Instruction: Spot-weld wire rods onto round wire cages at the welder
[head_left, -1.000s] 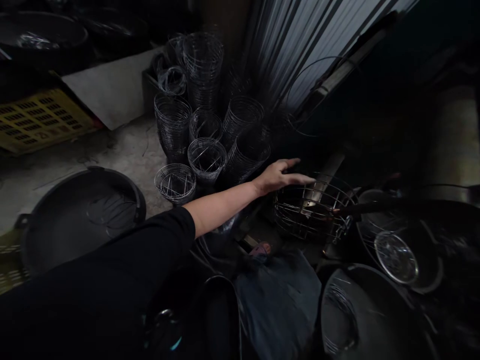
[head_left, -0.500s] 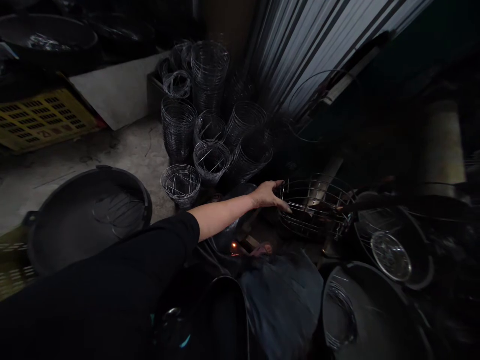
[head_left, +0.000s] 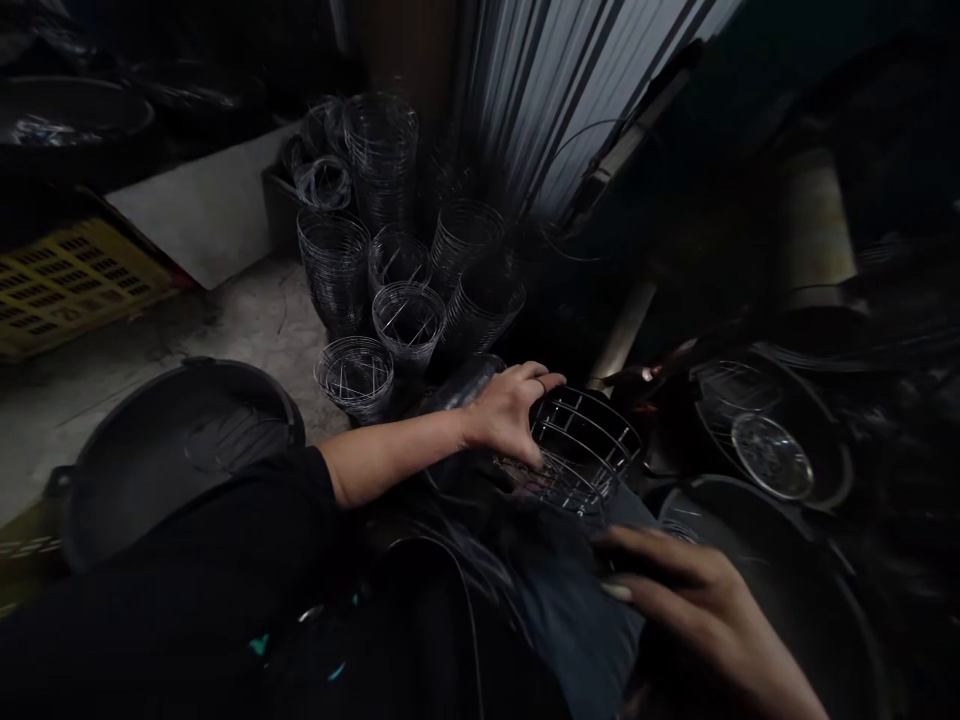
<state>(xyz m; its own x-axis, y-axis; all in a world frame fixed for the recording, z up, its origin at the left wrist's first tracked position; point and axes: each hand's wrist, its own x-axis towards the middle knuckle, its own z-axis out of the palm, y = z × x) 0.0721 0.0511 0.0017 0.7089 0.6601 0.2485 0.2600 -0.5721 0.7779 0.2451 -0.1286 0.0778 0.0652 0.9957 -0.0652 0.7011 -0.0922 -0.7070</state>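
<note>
My left hand (head_left: 511, 412) is closed on the rim of a round wire basket (head_left: 624, 432), thumb and fingers around its near-left side. The basket is tilted, just above my lap. My right hand (head_left: 686, 590), slightly blurred, comes in from the lower right. Its thumb and fingers stretch toward the basket with a gap between them, and nothing shows in them. Dark blue-grey cloth (head_left: 570, 590) lies below the basket.
Several stacks of wire frames (head_left: 409, 320) stand ahead on the floor. A wide black basin (head_left: 150, 460) sits at left, near a yellow crate (head_left: 90, 280). At right are a dark tub (head_left: 787, 590) and another basin holding a round wire piece (head_left: 772, 455).
The wire basket has come toward me and tilted, with my left hand on it. My right hand has entered from the lower right. The view has shifted to the right.
</note>
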